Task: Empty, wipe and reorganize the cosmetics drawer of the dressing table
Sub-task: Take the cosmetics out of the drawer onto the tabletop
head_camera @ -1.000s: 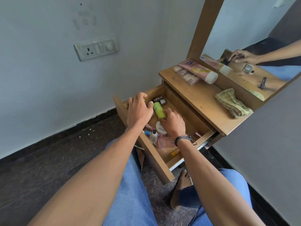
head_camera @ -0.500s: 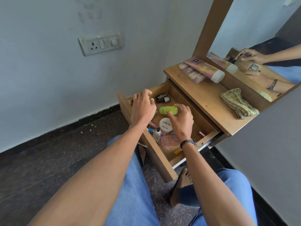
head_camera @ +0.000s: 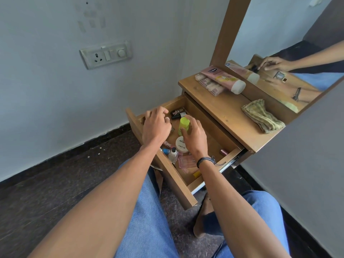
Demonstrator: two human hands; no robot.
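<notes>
Drawer [head_camera: 178,185] of the dressing table [head_camera: 223,112] pulled fully out, low at the left of the unit, still loaded. Right hand [head_camera: 195,138] inside it, fingers closed round a lime-green bottle [head_camera: 183,125], held roughly upright above the drawer floor. Left hand [head_camera: 156,125] over the drawer's far-left corner, fingers curled loosely, holding nothing that can be seen. Just beyond the green bottle: two small dark bottles [head_camera: 177,113] lying on their sides. Near the right wrist: white round jar [head_camera: 181,145], small clear bottle with black cap [head_camera: 173,154], flat pink case [head_camera: 186,161]. On the tabletop: pink tube [head_camera: 223,80] by the mirror [head_camera: 279,53], folded yellowish cloth [head_camera: 262,116] well apart to the right. Wall socket plate [head_camera: 106,54] at left.
</notes>
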